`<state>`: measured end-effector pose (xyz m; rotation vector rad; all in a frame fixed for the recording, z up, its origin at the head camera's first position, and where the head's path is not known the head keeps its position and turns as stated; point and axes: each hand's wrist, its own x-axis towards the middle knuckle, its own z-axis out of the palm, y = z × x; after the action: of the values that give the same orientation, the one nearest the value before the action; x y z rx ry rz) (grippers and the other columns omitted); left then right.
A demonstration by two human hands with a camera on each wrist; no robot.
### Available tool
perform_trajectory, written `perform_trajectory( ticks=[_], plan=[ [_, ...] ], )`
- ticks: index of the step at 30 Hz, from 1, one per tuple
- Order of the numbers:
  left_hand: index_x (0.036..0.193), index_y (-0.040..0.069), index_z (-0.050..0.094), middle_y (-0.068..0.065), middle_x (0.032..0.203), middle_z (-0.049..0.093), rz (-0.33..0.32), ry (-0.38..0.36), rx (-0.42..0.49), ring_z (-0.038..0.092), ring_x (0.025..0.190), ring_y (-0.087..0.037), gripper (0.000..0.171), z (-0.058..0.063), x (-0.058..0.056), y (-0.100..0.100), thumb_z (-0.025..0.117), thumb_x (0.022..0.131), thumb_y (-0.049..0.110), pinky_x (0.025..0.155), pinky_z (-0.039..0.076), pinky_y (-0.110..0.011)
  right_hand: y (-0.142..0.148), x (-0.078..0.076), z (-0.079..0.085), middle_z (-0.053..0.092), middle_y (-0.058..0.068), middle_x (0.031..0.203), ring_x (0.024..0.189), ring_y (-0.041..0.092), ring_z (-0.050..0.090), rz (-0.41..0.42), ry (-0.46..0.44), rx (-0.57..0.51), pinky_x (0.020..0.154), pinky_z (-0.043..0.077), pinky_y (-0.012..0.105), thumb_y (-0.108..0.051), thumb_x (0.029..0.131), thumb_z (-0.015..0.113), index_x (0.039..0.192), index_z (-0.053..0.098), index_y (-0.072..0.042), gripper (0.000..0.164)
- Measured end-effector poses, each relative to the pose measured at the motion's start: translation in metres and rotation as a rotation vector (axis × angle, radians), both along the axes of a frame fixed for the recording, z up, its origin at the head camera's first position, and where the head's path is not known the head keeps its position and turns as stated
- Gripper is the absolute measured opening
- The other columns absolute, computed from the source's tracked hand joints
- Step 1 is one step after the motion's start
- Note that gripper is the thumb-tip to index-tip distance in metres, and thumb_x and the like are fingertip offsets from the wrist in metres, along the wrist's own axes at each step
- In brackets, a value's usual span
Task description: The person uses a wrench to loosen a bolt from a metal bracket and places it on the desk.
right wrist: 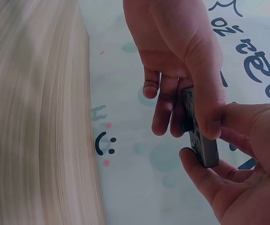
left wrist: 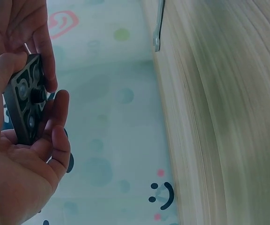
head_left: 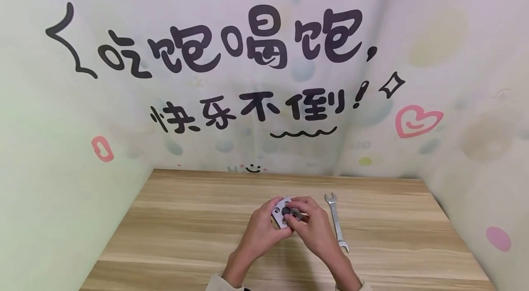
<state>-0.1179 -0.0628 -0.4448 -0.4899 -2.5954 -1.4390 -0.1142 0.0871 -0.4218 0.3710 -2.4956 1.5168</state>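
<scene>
Above the wooden table, both hands hold a square metal plate [head_left: 280, 222] with holes and a pale face in the head view. My left hand [head_left: 261, 229] grips its edges between thumb and fingers. Right thumb and fingertips pinch a dark round piece at the plate's middle; this right hand [head_left: 315, 226] also partly covers a grey part with a hole. In the left wrist view the plate's dark recessed side [left wrist: 25, 98] shows, a black stub [left wrist: 39, 95] standing out of its centre. Ridges like a screw thread mark the stub in the right wrist view, where fingers hide part of the plate [right wrist: 210, 152].
An open-ended wrench [head_left: 336, 222] lies on the wood-grain table [head_left: 186, 217], to the right of the hands. Behind the table's back edge hangs a pale printed cloth [head_left: 231, 153] with black lettering, and similar pale walls close in both sides.
</scene>
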Motion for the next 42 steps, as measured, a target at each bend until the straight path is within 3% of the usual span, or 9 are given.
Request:
perform_trajectory(
  ticks=[7,15,23,29,38,42],
  plan=[
    [0.123,0.018,0.049,0.007,0.11,0.056,-0.009,0.03,0.005,0.054,0.089,-0.005,0.06,-0.0015,0.0004,0.0,0.074,0.069,0.03,0.072,0.047,-0.025,0.0016,0.0011,0.0005,0.057,-0.004,0.104,0.093,0.011,0.057,0.022,0.008,0.024,0.068,0.05,0.024,-0.006,0.075,0.069,0.098,0.069,-0.014,0.024],
    [0.122,0.019,0.05,0.008,0.108,0.056,0.001,0.034,0.001,0.053,0.087,-0.005,0.06,-0.0006,0.0013,-0.0001,0.075,0.068,0.029,0.072,0.046,-0.023,0.0002,0.0008,-0.0015,0.058,-0.002,0.098,0.084,0.013,0.059,-0.01,0.027,0.026,0.066,0.051,0.024,-0.012,0.07,0.076,0.099,0.063,-0.014,0.032],
    [0.122,0.018,0.049,0.006,0.109,0.056,-0.002,0.021,-0.002,0.053,0.089,-0.006,0.061,0.0001,0.0021,0.0011,0.074,0.069,0.032,0.074,0.048,-0.029,-0.0022,0.0017,-0.0033,0.059,-0.005,0.094,0.083,0.011,0.06,-0.068,0.041,0.046,0.064,0.05,0.022,-0.015,0.068,0.077,0.091,0.062,-0.015,0.027],
    [0.121,0.019,0.05,0.006,0.107,0.056,-0.006,0.019,0.0,0.053,0.087,-0.006,0.058,-0.0002,0.0022,0.0028,0.074,0.069,0.032,0.072,0.047,-0.027,-0.0028,0.001,-0.0039,0.059,-0.002,0.094,0.08,0.01,0.06,-0.084,0.064,0.038,0.062,0.05,0.021,-0.014,0.069,0.077,0.081,0.061,-0.017,0.021],
    [0.123,0.02,0.049,0.008,0.109,0.055,-0.008,-0.013,-0.009,0.053,0.086,-0.005,0.059,0.0009,0.0009,0.003,0.072,0.07,0.033,0.071,0.046,-0.021,-0.0016,0.0009,-0.0028,0.059,-0.002,0.097,0.081,0.009,0.06,-0.076,0.085,0.053,0.062,0.049,0.021,-0.012,0.07,0.075,0.086,0.063,-0.018,0.021],
    [0.122,0.02,0.05,0.009,0.107,0.055,-0.007,0.005,-0.009,0.053,0.086,-0.006,0.057,0.0017,0.0003,0.0014,0.072,0.07,0.033,0.071,0.046,-0.021,-0.0025,-0.0003,-0.0026,0.058,-0.004,0.098,0.084,0.009,0.059,-0.064,0.068,0.049,0.063,0.049,0.021,-0.012,0.072,0.075,0.088,0.065,-0.017,0.02]
  ],
)
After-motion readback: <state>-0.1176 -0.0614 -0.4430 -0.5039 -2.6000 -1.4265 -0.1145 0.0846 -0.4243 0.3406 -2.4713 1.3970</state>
